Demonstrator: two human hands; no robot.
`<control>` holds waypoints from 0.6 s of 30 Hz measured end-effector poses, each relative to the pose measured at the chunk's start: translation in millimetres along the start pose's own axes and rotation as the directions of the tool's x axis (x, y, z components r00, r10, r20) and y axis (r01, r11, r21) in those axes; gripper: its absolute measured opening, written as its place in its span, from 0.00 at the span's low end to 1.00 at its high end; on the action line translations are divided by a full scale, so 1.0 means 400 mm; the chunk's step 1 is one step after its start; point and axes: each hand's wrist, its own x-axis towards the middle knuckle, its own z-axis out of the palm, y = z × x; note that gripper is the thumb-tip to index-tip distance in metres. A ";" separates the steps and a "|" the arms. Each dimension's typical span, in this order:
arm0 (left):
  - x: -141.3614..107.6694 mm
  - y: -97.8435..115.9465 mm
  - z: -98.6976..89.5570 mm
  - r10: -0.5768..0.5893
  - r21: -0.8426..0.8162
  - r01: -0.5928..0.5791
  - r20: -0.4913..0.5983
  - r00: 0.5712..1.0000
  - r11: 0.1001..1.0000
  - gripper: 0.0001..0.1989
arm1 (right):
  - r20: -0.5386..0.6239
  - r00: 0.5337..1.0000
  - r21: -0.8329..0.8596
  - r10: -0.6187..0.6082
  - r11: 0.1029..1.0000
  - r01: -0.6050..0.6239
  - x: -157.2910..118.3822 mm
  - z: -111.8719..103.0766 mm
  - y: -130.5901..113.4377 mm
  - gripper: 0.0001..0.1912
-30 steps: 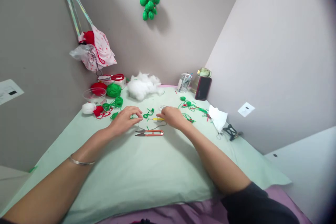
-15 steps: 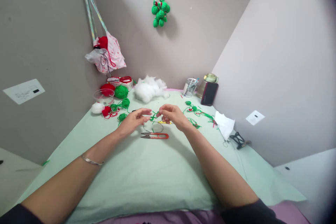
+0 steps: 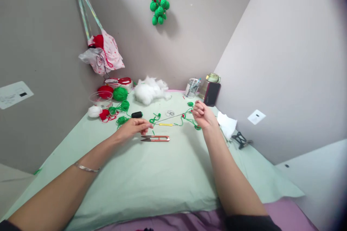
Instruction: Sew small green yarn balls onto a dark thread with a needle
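Observation:
A dark thread (image 3: 170, 117) runs taut in a slanting line between my two hands. My left hand (image 3: 137, 127) pinches its lower left end between thumb and fingers. My right hand (image 3: 204, 114) is raised to the right, fingers curled closed around the other end; whether a needle is in them is too small to see. Below the thread lie a yellow-handled crochet hook (image 3: 165, 125) and orange thread snips (image 3: 155, 138). A black thread spool (image 3: 137, 114) rests just beyond my left hand. Green yarn scraps (image 3: 155, 118) lie behind the hook.
White stuffing (image 3: 150, 90), a green yarn ball (image 3: 120, 94) and a clear plastic tub (image 3: 101, 99) stand at the back left. At the back right are a cup (image 3: 192, 88) and a phone (image 3: 212, 94). Green crocheted pieces (image 3: 159, 9) hang on the wall.
My hands have moved apart, the right one outward to the right and the left one slightly left. The thread between them is now drawn straight. The view has shifted a little.

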 end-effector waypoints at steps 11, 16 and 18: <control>-0.003 0.003 0.019 -0.083 -0.079 0.079 -0.048 0.995 0.994 0.17 | -0.112 0.993 -0.100 0.036 0.994 -0.047 0.001 0.022 0.070 0.01; -0.013 0.021 0.045 -0.083 -0.250 0.096 0.063 0.995 0.963 0.17 | 0.227 0.954 -0.512 0.193 0.857 -0.052 -0.080 0.121 0.177 0.14; -0.014 0.025 0.045 -0.077 -0.255 0.087 0.047 0.996 0.963 0.17 | 0.299 0.908 -0.623 0.293 0.781 -0.047 -0.106 0.145 0.209 0.16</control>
